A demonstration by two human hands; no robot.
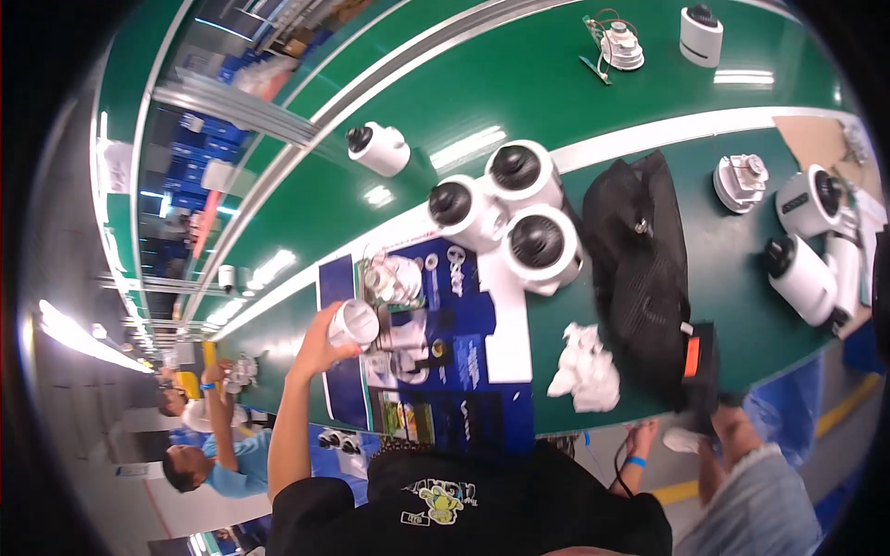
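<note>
Plainly within left fingers point(342, 352): white cup point(354, 323)

Getting pretty bright light overall, blowing out at the lamps point(88, 338), glaring off the green belt point(538, 93), bending hard toward blacked-out edges.

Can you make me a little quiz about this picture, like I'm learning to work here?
1. Which hand holds the round white part?
2. How many white units with black domes are bunched together just left of the black bag?
a) two
b) three
c) five
3. True or false: the crumpled white wad lies on the green table, left of the black bag.

Key: 1. The left hand. 2. b. 3. True.
</note>
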